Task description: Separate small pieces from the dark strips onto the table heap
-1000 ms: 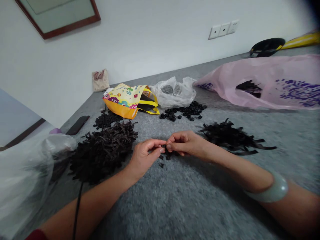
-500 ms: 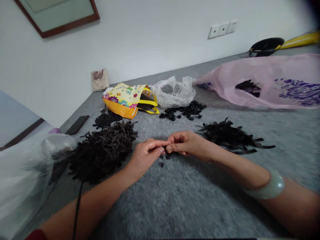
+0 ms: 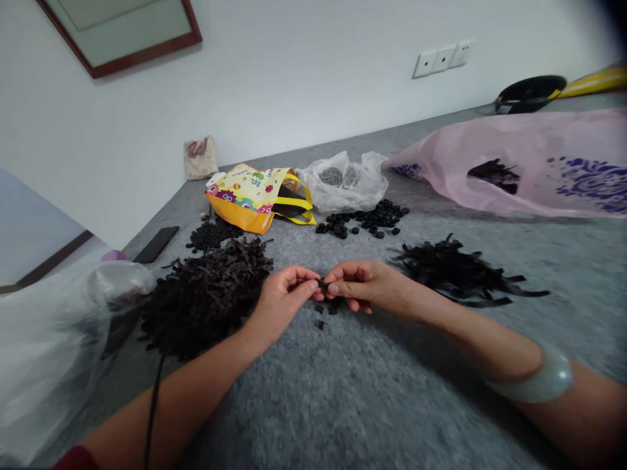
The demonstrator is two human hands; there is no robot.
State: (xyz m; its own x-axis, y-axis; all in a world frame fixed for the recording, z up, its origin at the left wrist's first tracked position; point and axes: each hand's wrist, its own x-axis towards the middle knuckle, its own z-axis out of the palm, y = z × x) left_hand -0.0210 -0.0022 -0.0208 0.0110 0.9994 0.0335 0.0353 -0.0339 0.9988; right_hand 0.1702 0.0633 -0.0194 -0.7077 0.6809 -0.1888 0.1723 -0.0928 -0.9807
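Note:
My left hand (image 3: 290, 294) and my right hand (image 3: 356, 284) meet over the middle of the grey table. Between their pinched fingertips is a small black piece (image 3: 322, 284), too small to make out in detail. A few small black parts (image 3: 320, 324) lie on the table just below the hands. Left of my left hand is a large heap of short black strips (image 3: 206, 297). A looser pile of black strips (image 3: 460, 269) lies behind my right forearm. Small round black pieces (image 3: 379, 219) are scattered behind the hands.
Behind stand a yellow patterned bag (image 3: 249, 196) and a white plastic bag (image 3: 347, 186). A pink bag (image 3: 533, 150) lies at the back right. At left are a dark phone-like slab (image 3: 157, 244), more black pieces (image 3: 213, 232) and clear plastic (image 3: 44, 339).
My left index finger has curled in from its stretched position, and the black piece now shows between the fingertips. The view has shifted slightly.

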